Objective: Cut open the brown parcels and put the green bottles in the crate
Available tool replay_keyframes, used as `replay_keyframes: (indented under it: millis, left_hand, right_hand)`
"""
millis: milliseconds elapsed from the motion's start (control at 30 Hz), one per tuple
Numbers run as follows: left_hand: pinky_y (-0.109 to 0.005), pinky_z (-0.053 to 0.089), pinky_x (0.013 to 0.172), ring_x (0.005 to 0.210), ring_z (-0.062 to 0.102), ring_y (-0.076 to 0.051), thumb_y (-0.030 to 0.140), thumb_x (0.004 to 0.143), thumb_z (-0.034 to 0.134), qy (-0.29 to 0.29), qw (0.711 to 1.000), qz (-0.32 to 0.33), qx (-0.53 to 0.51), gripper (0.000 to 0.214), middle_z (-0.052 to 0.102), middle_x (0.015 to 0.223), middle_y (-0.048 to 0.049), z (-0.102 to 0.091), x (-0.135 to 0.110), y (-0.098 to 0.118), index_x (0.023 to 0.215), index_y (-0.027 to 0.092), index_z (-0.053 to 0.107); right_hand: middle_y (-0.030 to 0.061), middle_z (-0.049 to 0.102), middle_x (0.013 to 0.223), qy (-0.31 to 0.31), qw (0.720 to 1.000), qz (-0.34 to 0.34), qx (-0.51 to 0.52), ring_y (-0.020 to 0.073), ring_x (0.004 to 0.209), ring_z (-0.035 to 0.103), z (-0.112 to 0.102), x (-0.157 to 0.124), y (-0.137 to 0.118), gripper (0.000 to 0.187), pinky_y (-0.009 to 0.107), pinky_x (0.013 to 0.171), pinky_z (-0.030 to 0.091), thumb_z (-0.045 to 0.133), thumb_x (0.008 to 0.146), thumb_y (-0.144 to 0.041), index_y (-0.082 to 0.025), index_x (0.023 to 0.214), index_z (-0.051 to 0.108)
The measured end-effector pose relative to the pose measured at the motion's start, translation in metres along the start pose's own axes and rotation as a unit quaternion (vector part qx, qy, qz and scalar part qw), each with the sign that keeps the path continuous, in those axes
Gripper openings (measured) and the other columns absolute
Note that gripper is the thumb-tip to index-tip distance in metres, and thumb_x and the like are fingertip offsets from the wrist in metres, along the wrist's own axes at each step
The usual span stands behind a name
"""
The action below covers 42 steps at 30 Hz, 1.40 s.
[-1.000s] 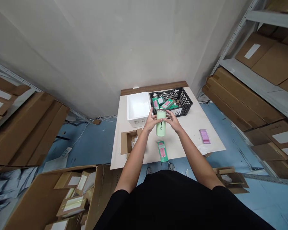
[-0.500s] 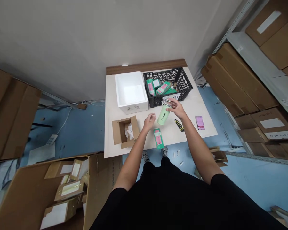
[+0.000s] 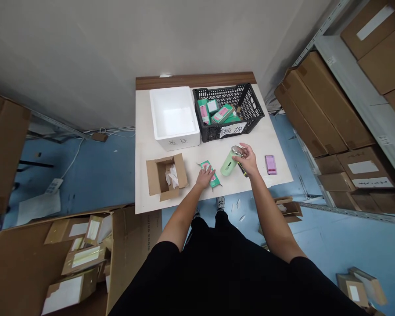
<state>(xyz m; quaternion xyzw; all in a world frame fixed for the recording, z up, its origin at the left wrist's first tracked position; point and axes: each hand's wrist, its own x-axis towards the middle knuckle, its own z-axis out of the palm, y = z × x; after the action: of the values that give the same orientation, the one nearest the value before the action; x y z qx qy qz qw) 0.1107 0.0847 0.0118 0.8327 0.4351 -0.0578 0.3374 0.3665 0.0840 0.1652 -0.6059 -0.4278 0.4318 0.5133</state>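
My right hand (image 3: 248, 159) grips a light green cylindrical bottle (image 3: 229, 163) by its silver top, tilted just above the table (image 3: 145, 193). My left hand (image 3: 204, 177) rests on a small green and pink packet box (image 3: 211, 172) lying on the table, fingers curled over it. A yellow and black utility knife (image 3: 242, 170) lies under my right hand.
A white foam box (image 3: 174, 117) and a black crate (image 3: 246, 103) with several green packets stand at the back. An open small carton (image 3: 164, 175) sits at the left, a pink item (image 3: 270, 164) at the right. Cartons fill the shelves (image 3: 349, 101) and a big floor box (image 3: 69, 259).
The left hand let go of the bottle and dropped onto the green packet. The right hand lowered the bottle toward the table, tilting it. The camera view shifted downward.
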Motion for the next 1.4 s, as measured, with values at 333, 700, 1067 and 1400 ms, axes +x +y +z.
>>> replay_keyframes:
  millis: [333,700,1067,1400]
  left_hand:
    - [-0.042,0.05,0.093,0.113,0.071,-0.036,0.04,0.089,0.073,-0.017,0.968,-0.221,-0.114,0.062,0.07,0.128,-0.0216,0.045,-0.037,0.033,0.141,0.018,0.049]
    - [-0.032,0.048,0.088,0.092,0.067,-0.023,0.013,0.092,0.057,0.241,0.933,-0.112,-0.243,0.03,0.073,0.095,-0.0047,-0.041,-0.014,0.022,0.119,0.025,0.065]
    - [-0.025,0.046,0.075,0.076,0.06,-0.015,0.013,0.08,0.061,0.18,0.909,-0.104,-0.362,0.037,0.059,0.076,0.0052,-0.068,-0.013,-0.011,0.116,0.022,0.065]
    - [-0.027,0.048,0.077,0.074,0.058,-0.016,0.018,0.08,0.064,0.174,0.897,-0.114,-0.391,0.038,0.059,0.075,0.0057,-0.066,-0.004,-0.027,0.118,0.021,0.063]
  right_hand:
    - [0.0121,0.063,0.138,0.051,0.998,0.02,-0.013,0.0341,0.139,0.058,0.01,-0.022,0.023,0.095,0.051,0.114,0.051,0.087,0.065,-0.049,-0.027,0.15,0.052]
    - [0.011,0.06,0.136,0.05,0.998,0.0,0.024,0.0315,0.136,0.061,0.034,-0.021,0.011,0.094,0.045,0.11,0.055,0.088,0.065,-0.05,-0.028,0.148,0.052]
    - [0.0143,0.06,0.138,0.028,0.999,-0.029,0.012,0.0303,0.131,0.064,0.072,-0.017,0.023,0.094,0.047,0.108,0.056,0.084,0.07,-0.06,-0.026,0.151,0.049]
    - [0.0111,0.068,0.134,-0.056,0.991,-0.006,-0.122,0.0292,0.123,0.067,0.124,-0.021,0.061,0.077,0.047,0.113,0.052,0.076,0.067,-0.031,-0.022,0.142,0.058]
